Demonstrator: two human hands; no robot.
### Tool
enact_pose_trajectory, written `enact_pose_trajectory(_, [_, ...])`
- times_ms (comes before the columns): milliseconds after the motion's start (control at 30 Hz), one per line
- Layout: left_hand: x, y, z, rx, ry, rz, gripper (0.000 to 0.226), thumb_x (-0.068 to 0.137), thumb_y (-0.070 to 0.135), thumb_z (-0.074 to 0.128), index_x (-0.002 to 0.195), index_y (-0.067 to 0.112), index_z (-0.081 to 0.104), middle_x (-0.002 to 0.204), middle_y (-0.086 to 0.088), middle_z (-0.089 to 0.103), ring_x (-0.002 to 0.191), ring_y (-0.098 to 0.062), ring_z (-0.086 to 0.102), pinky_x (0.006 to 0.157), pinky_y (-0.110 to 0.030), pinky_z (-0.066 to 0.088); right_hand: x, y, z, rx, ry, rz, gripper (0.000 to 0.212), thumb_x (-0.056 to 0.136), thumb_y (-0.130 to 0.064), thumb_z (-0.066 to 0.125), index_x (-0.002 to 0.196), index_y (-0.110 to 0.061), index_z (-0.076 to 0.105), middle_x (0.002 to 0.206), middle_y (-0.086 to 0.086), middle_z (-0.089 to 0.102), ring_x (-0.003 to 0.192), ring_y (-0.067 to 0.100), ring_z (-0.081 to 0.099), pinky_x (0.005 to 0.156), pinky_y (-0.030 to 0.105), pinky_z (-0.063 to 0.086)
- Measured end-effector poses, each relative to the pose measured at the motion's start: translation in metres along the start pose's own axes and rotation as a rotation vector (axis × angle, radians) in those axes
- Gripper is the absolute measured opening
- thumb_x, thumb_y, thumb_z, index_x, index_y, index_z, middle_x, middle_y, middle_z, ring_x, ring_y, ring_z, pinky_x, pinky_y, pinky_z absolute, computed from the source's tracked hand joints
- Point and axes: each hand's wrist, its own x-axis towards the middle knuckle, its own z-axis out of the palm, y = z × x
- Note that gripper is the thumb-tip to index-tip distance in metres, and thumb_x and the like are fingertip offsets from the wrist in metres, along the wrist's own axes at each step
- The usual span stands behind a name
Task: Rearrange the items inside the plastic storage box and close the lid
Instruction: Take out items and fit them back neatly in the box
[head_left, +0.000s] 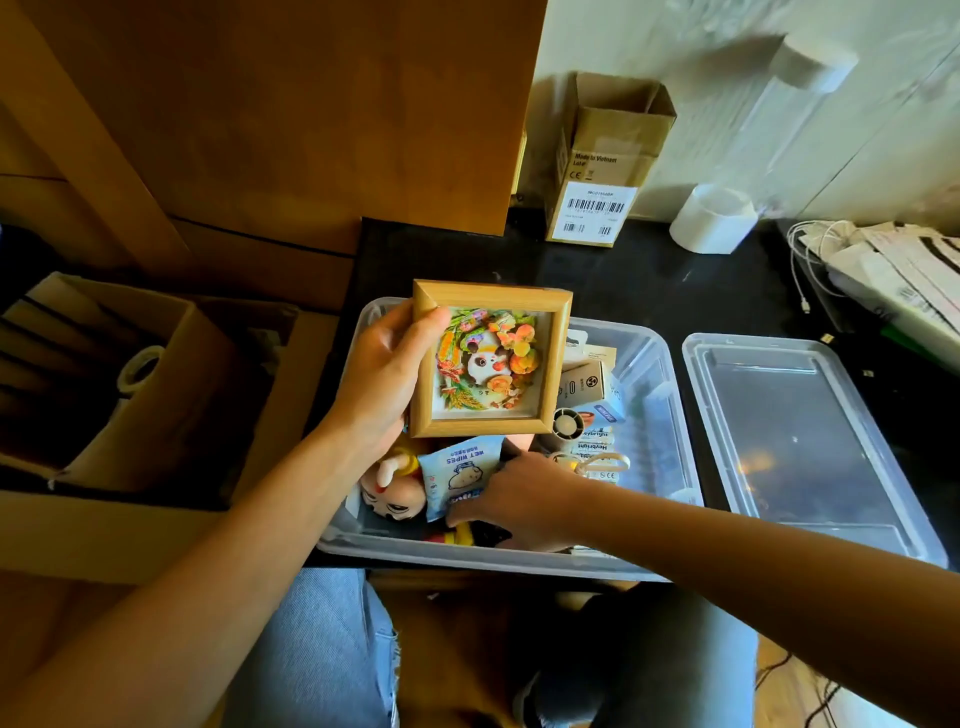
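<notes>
The left hand (382, 374) holds the small square wooden picture frame (488, 358) up above the clear plastic storage box (670, 415), probably to make room. The right hand (524, 499) reaches inside, fingers touching the blue wet wipes pack (460, 475) beside a soft doll (395, 486). Small boxes (589, 387) sit further back. The clear lid (800, 447) lies on the counter's right side, just beside the box.

A home storage corner: wooden furniture (291, 104), open cardboard boxes (605, 161), charging cables (810, 249) on a dark countertop (649, 280).
</notes>
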Motion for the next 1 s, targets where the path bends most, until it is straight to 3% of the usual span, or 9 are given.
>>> enact_pose_trajectory(100, [0.002,-0.002,0.002,0.000,0.001,-0.006,0.026,0.092,0.028,0.056,0.080,0.046,0.071,0.091,0.007,0.074,0.088,-0.014,0.071,0.065,-0.027,0.057,0.005,0.000,-0.002,-0.049,-0.028,-0.022,0.050,0.084,-0.031,0.061,0.131,-0.031,0.044,0.096,0.003,0.066,0.093,0.026,0.061,0.089,0.042,0.046])
enact_pose_trajectory(267, [0.005,-0.007,0.001,-0.010,-0.006,-0.051,0.015,0.090,0.030,0.058,0.087,0.036,0.071,0.095,0.001,0.074,0.089,-0.016,0.071,0.065,-0.026,0.057,0.008,0.001,-0.002,-0.201,-0.030,-0.052,0.051,0.084,-0.035,0.059,0.132,-0.029,0.043,0.096,0.002,0.066,0.090,0.025,0.060,0.093,0.038,0.039])
enact_pose_trajectory(400, [0.006,-0.006,0.001,-0.015,-0.027,-0.058,0.012,0.082,0.037,0.062,0.090,0.035,0.071,0.099,-0.001,0.074,0.092,-0.018,0.071,0.065,-0.028,0.057,0.006,0.002,-0.003,-0.344,-0.033,-0.079,0.037,0.090,-0.036,0.052,0.124,-0.022,0.051,0.096,0.003,0.069,0.090,0.026,0.062,0.101,0.039,0.032])
enact_pose_trajectory(567, [0.007,-0.009,0.000,-0.018,-0.016,-0.065,0.012,0.086,0.035,0.060,0.090,0.036,0.071,0.099,-0.001,0.074,0.091,-0.019,0.071,0.063,-0.027,0.057,0.006,-0.002,0.004,-0.274,-0.072,-0.030,0.029,0.091,-0.009,0.045,0.119,-0.012,0.052,0.090,0.008,0.069,0.081,0.029,0.065,0.064,0.030,0.037])
enact_pose_trajectory(667, [0.009,-0.010,-0.002,-0.018,-0.004,-0.076,0.012,0.088,0.034,0.058,0.092,0.035,0.070,0.099,-0.001,0.074,0.092,-0.019,0.071,0.065,-0.029,0.057,0.004,0.000,0.010,-0.197,-0.098,-0.008,0.032,0.092,-0.004,0.045,0.123,-0.009,0.045,0.102,0.013,0.067,0.090,0.033,0.064,0.070,0.035,0.051])
enact_pose_trajectory(833, [0.011,-0.009,-0.001,-0.023,0.017,-0.094,0.014,0.082,0.040,0.063,0.093,0.033,0.068,0.096,0.000,0.074,0.090,-0.019,0.071,0.064,-0.030,0.058,-0.005,0.003,0.012,-0.108,-0.080,0.016,0.046,0.090,-0.007,0.050,0.133,-0.013,0.037,0.120,0.018,0.054,0.103,0.034,0.057,0.075,0.040,0.052])
enact_pose_trajectory(1000, [0.012,-0.006,-0.001,-0.039,0.035,-0.105,0.012,0.086,0.036,0.060,0.094,0.031,0.066,0.093,0.001,0.074,0.087,-0.017,0.072,0.061,-0.028,0.057,-0.007,0.005,0.005,0.064,0.009,0.023,0.034,0.088,-0.009,0.050,0.121,-0.017,0.049,0.113,0.008,0.051,0.103,0.026,0.054,0.077,0.039,0.052])
